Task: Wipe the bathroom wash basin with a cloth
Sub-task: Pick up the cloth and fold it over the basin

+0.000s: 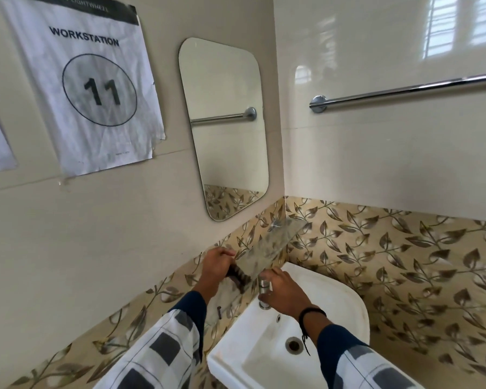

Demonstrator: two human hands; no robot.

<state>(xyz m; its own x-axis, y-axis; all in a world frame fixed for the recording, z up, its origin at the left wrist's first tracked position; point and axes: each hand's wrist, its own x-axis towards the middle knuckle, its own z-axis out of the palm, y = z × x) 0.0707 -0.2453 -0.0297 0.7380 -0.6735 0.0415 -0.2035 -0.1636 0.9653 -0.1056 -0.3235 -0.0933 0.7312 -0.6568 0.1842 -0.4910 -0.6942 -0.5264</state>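
A white wash basin (345, 301) is fixed in the corner at the bottom of the view, its drain hole (294, 345) visible. At its back rim stands a chrome tap (263, 289). My right hand (285, 293) grips the tap, thumb low on it and fingers over its top. My left hand (215, 269) is raised left of the tap, by the near end of a glass shelf (275, 245). Its fingers curl round a dark ribbed cloth (237, 277), which hangs bunched under the hand, above the basin's back left edge.
A mirror (225, 127) hangs above the shelf. A chrome towel rail (404, 89) runs along the right wall. A paper sign (87, 85) reading "WORKSTATION 11" is taped to the left wall. Leaf-patterned tiles (404, 262) surround the basin closely on two sides.
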